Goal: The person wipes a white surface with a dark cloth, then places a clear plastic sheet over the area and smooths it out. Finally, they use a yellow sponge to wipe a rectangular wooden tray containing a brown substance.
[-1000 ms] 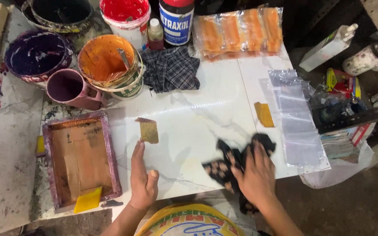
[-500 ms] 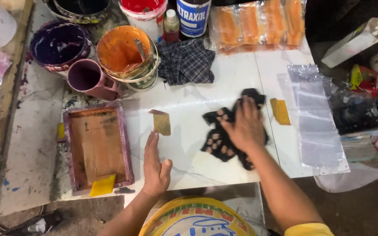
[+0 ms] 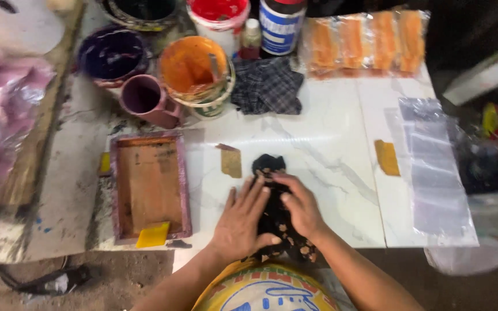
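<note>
Head view: both hands press a black patterned cloth [image 3: 276, 222] flat on the white marble table [image 3: 329, 155], near its front edge. Left hand [image 3: 242, 222] lies palm down, fingers spread, on the cloth's left side; right hand [image 3: 300, 204] lies open on its right. Smoothing seems under way; squaring the cloth beside the tan card [image 3: 231, 162] likely comes next.

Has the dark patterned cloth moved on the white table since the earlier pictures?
Yes. The dark patterned cloth has shifted left, from near the yellow card on the right toward the tan card, and now lies under both hands.
</note>
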